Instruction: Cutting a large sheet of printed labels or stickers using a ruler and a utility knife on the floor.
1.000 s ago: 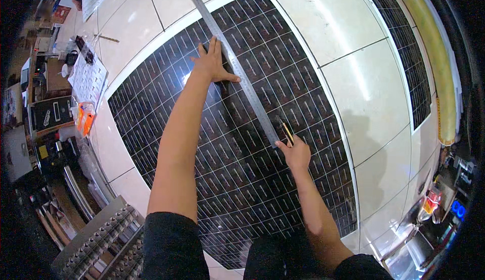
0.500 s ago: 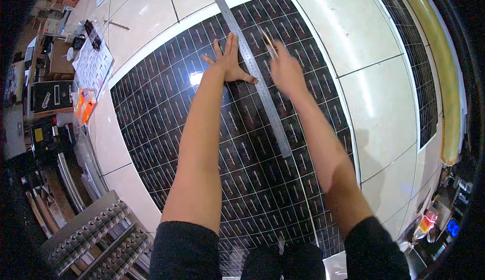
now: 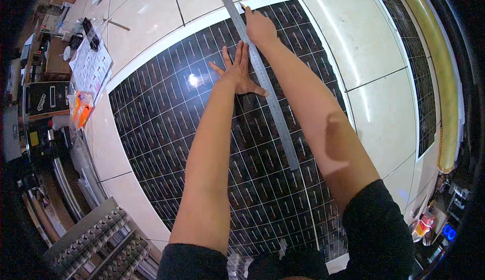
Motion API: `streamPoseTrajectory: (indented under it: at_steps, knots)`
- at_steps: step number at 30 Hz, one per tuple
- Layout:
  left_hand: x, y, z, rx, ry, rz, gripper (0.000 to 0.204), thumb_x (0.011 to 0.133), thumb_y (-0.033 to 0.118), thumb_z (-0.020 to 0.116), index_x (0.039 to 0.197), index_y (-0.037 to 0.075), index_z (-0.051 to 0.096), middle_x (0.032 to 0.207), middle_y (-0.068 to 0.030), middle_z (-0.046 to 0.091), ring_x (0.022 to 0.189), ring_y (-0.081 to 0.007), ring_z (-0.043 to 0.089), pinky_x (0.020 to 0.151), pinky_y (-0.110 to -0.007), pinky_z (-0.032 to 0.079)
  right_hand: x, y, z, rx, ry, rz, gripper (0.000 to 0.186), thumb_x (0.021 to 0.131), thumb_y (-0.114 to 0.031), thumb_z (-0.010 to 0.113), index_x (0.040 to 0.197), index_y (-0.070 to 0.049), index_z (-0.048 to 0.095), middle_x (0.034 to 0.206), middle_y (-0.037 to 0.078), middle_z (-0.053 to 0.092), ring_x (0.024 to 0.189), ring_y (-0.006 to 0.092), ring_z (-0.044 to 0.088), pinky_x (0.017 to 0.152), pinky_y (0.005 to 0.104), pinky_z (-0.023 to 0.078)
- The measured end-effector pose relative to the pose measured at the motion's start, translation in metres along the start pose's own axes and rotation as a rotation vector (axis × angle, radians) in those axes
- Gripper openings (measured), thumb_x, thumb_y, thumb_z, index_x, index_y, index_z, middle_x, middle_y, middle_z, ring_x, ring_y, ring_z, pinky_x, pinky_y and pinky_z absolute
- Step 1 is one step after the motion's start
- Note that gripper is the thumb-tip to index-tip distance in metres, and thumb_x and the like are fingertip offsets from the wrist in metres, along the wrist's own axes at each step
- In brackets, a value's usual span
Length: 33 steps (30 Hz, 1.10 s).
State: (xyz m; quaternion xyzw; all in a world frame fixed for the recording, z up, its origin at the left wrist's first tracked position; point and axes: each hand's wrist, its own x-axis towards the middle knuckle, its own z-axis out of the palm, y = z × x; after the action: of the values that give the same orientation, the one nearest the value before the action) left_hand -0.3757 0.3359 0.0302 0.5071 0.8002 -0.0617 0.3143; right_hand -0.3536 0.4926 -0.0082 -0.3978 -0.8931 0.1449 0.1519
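A large black printed sheet point(image 3: 166, 100) with a white line grid and white margin lies on the tiled floor. Across it runs a long steel ruler point(image 3: 279, 121), slanting from the far margin toward me. My left hand point(image 3: 237, 75) is spread flat, its fingertips and thumb pressing on the ruler's left edge. Beside the ruler's right edge, near its far end, my right hand point(image 3: 261, 29) is closed around a slim utility knife point(image 3: 244, 7); only a bit of its yellow body shows. A pale slit in the sheet continues from the ruler's near end.
Another dark gridded sheet point(image 3: 424, 80) and a long yellowish roll point(image 3: 447, 78) lie at the right. Papers point(image 3: 91, 67), an orange item in clear plastic point(image 3: 82, 109) and shelves of rolls line the left. A stack of printed strips point(image 3: 93, 234) sits at lower left.
My right hand has moved up and left with the utility knife, to the ruler's far end. My left hand stays on the ruler; the view has shifted slightly.
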Motion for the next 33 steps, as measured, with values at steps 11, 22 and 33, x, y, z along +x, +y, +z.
streamPoseTrajectory:
  at_steps: [11,22,33]
  knots:
    - [0.005,0.000,0.004,0.047,-0.017,-0.025,0.169,0.036,0.072,0.086,0.155,0.014,-0.019,0.165,-0.0033,-0.015,0.145,-0.0465,-0.021,0.101,-0.083,-0.005,0.004,-0.027,-0.006,-0.014,-0.034,-0.021,0.031,0.096,-0.018,0.047,0.121,-0.001,0.056,0.100,0.021,0.068,0.086,0.0365,0.072,0.071,0.0453,0.060]
    - [0.007,0.002,0.004,0.070,-0.021,-0.047,0.169,0.035,0.073,0.086,0.155,0.016,-0.018,0.165,-0.0036,-0.014,0.146,-0.0469,-0.019,0.102,-0.083,-0.002,0.001,-0.028,-0.013,-0.002,-0.124,0.012,0.031,0.097,-0.017,0.046,0.119,0.003,0.056,0.100,0.022,0.069,0.088,0.0363,0.072,0.072,0.0446,0.060]
    - [0.009,0.000,0.006,0.057,-0.024,-0.056,0.170,0.034,0.074,0.086,0.155,0.015,-0.018,0.165,-0.0038,-0.013,0.146,-0.0456,-0.021,0.102,-0.082,-0.003,-0.007,-0.027,-0.018,0.004,-0.135,0.006,0.032,0.097,-0.016,0.047,0.121,0.004,0.055,0.099,0.023,0.070,0.088,0.0350,0.072,0.072,0.0446,0.060]
